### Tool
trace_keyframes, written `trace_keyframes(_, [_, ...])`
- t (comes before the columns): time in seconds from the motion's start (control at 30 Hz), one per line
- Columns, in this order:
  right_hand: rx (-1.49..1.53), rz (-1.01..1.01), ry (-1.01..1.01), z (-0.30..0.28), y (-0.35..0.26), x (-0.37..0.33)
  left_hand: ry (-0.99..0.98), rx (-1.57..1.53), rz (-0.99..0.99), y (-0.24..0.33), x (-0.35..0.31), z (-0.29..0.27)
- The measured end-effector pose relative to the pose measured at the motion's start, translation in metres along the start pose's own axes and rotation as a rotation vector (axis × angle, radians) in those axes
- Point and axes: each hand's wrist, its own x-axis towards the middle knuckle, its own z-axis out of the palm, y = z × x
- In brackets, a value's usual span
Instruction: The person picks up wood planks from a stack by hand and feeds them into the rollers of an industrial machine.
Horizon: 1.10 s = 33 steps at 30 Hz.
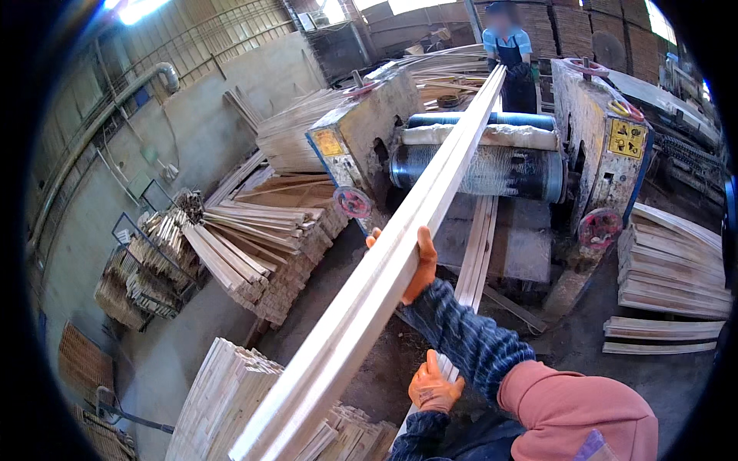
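Long pale wooden strips (361,284), lying side by side, slant from the lower left up over the machine's rollers. My right hand (420,269), in an orange glove, cups them from below, its fingertips showing at their far edge. Lower down, my left hand (435,386), also orange-gloved, is closed around a second set of pale strips (447,367). More narrow strips (478,250) run down from under the rollers and pass behind my right forearm; they line up with those in my left hand, but the join is hidden.
The roller machine (477,173) stands ahead between two worn side posts with red handwheels (353,202). A co-worker (507,54) behind it has hands at the strips' far end. Wood stacks lie left (269,284), near left (219,399) and right (673,265).
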Motion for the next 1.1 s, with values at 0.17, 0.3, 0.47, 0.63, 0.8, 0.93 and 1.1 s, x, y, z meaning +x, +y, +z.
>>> trace_keyframes(0.17, [-0.065, -0.002, 0.017, 0.013, 0.041, -0.069, -0.246, -0.199, -0.021, -0.023, -0.048, -0.048])
trace_keyframes(0.3, [0.029, 0.007, -0.070, 0.044, 0.096, -0.115, 0.087, -0.923, -0.180, -0.094, -0.137, -0.087])
trace_keyframes(0.47, [0.143, 0.031, -0.120, 0.103, 0.173, -0.181, 0.493, -0.423, 0.290, -0.197, -0.228, -0.173])
trace_keyframes(0.63, [0.152, 0.122, -0.119, 0.164, 0.280, -0.286, 0.841, -0.554, 0.219, -0.212, -0.291, -0.273])
trace_keyframes(0.8, [0.072, 0.427, -0.189, 0.207, 0.329, -0.357, 0.909, -0.712, 0.338, -0.227, -0.363, -0.355])
trace_keyframes(0.93, [0.155, 0.288, -0.345, 0.205, 0.331, -0.354, 1.415, 0.124, 0.093, -0.310, -0.450, -0.387])
trace_keyframes(1.1, [-0.016, 0.103, -0.267, 0.178, 0.256, -0.300, 1.472, 0.077, 0.142, -0.314, -0.495, -0.426])
